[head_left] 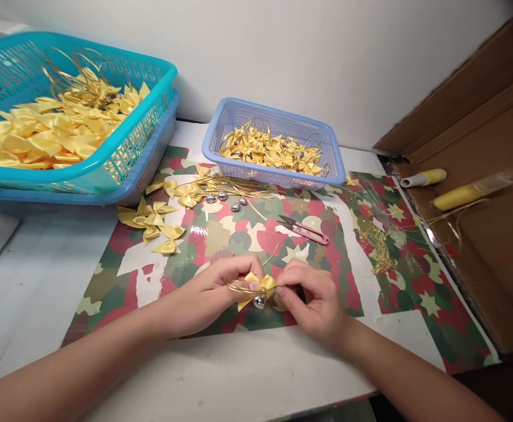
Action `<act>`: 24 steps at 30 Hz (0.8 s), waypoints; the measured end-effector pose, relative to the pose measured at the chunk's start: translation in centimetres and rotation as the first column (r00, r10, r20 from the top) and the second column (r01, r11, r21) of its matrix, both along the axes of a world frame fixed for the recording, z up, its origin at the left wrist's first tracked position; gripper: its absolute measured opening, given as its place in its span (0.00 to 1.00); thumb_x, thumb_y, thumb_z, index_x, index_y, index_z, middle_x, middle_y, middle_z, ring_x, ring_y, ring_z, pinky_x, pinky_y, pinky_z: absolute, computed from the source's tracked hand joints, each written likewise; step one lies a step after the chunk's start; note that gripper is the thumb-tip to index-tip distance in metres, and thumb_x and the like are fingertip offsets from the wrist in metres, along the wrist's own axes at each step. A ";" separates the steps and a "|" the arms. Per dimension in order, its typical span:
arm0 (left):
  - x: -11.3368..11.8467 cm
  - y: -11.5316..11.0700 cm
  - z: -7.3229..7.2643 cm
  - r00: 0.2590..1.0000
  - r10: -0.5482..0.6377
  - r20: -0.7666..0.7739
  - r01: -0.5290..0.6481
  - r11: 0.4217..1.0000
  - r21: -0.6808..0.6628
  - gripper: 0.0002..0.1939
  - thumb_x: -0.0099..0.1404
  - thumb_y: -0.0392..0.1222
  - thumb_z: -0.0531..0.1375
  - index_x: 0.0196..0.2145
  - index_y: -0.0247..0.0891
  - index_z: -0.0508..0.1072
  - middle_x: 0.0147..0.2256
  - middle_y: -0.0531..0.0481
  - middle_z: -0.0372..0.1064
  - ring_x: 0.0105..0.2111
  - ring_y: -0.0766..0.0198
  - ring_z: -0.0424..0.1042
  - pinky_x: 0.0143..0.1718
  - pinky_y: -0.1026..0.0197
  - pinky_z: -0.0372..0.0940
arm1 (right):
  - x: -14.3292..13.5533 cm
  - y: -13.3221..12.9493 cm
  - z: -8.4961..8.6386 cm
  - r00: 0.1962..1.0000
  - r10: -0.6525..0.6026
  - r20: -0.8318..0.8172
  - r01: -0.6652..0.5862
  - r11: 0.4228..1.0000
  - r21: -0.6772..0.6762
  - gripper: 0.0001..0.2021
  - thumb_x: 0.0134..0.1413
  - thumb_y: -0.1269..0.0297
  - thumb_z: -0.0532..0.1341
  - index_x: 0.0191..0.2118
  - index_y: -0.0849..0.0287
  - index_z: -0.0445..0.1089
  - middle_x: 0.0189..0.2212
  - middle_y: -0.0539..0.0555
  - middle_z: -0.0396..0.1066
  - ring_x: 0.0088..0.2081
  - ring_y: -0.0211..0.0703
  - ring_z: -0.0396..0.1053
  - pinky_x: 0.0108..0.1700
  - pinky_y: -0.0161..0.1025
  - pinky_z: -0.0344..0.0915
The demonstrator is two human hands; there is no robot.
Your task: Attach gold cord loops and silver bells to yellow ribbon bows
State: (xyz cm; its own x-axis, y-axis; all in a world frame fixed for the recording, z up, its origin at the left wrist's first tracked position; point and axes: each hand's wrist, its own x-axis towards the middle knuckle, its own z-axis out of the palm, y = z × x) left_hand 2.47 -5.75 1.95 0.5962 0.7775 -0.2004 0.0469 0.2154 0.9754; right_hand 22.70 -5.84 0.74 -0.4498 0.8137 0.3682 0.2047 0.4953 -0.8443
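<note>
Near the mat's front edge, my left hand (225, 284) is closed on a yellow satin bow (267, 283) with a loop of gold cord (239, 288) and a silver bell (260, 302) hanging below it. The fingertips of my right hand (307, 290) pinch at the bow's right side; whatever lies between them is too small to make out. Loose yellow bows (168, 239) lie to the left on the patterned mat (256, 234). Beyond my hands are several silver bells (235, 207), a bundle of gold cords (239, 186) and pink-handled thread snips (304, 230).
A turquoise basket (137, 126) heaped with yellow bows stands at the left, stacked on a blue one. A smaller blue basket (274, 170) holds finished-looking bows at the back. Cord scraps (382, 249) lie at right, beside a cardboard box (480, 176) with two yellow-and-white tubes.
</note>
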 end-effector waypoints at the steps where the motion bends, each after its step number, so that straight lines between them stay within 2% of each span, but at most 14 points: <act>1: 0.0 0.0 0.0 1.000 0.002 -0.004 -0.002 1.000 -0.013 0.10 0.65 0.42 0.52 0.27 0.38 0.61 0.26 0.55 0.60 0.25 0.69 0.57 0.26 0.66 0.56 | 0.0 0.0 0.0 1.000 -0.004 0.000 0.004 1.000 0.010 0.08 0.57 0.74 0.56 0.29 0.57 0.68 0.19 0.48 0.68 0.24 0.37 0.63 0.28 0.35 0.63; 4: 0.2 0.0 0.1 1.000 0.020 -0.012 -0.020 0.998 -0.066 0.08 0.64 0.40 0.53 0.27 0.38 0.61 0.26 0.54 0.61 0.26 0.68 0.59 0.26 0.65 0.57 | 0.0 0.1 0.1 1.000 -0.011 -0.005 0.011 0.999 0.030 0.08 0.56 0.75 0.56 0.30 0.57 0.68 0.20 0.48 0.69 0.24 0.36 0.63 0.27 0.35 0.63; 10: 0.2 0.0 0.0 0.999 0.043 -0.002 -0.042 0.991 -0.130 0.09 0.64 0.43 0.54 0.28 0.38 0.63 0.27 0.53 0.62 0.27 0.67 0.59 0.28 0.64 0.56 | -0.1 0.0 0.2 1.000 -0.023 -0.008 0.023 0.997 0.075 0.08 0.55 0.77 0.56 0.30 0.57 0.69 0.20 0.48 0.69 0.24 0.36 0.63 0.27 0.35 0.63; 14: 0.1 0.0 -0.3 0.999 0.037 0.006 -0.036 0.992 -0.118 0.09 0.65 0.44 0.54 0.28 0.39 0.62 0.27 0.53 0.62 0.27 0.66 0.59 0.28 0.64 0.56 | -0.1 0.0 0.4 0.999 -0.049 0.019 0.047 0.990 0.135 0.09 0.54 0.77 0.56 0.31 0.57 0.69 0.20 0.49 0.68 0.24 0.37 0.63 0.26 0.36 0.62; 18: 0.1 0.0 -0.5 0.999 0.053 -0.006 -0.053 0.995 -0.084 0.08 0.65 0.42 0.52 0.28 0.39 0.61 0.25 0.55 0.57 0.25 0.67 0.54 0.25 0.65 0.52 | -0.1 0.0 0.7 0.997 -0.063 0.049 0.052 0.977 0.206 0.10 0.54 0.78 0.55 0.31 0.57 0.69 0.20 0.49 0.66 0.23 0.37 0.61 0.26 0.36 0.61; 24: 0.6 -0.1 0.1 0.994 0.103 -0.021 -0.105 0.976 -0.191 0.09 0.63 0.43 0.53 0.28 0.39 0.60 0.26 0.55 0.56 0.27 0.67 0.55 0.29 0.64 0.53 | -0.3 -0.2 0.7 0.996 -0.076 0.056 0.061 0.968 0.242 0.10 0.54 0.80 0.55 0.32 0.58 0.68 0.20 0.49 0.66 0.23 0.36 0.59 0.26 0.36 0.59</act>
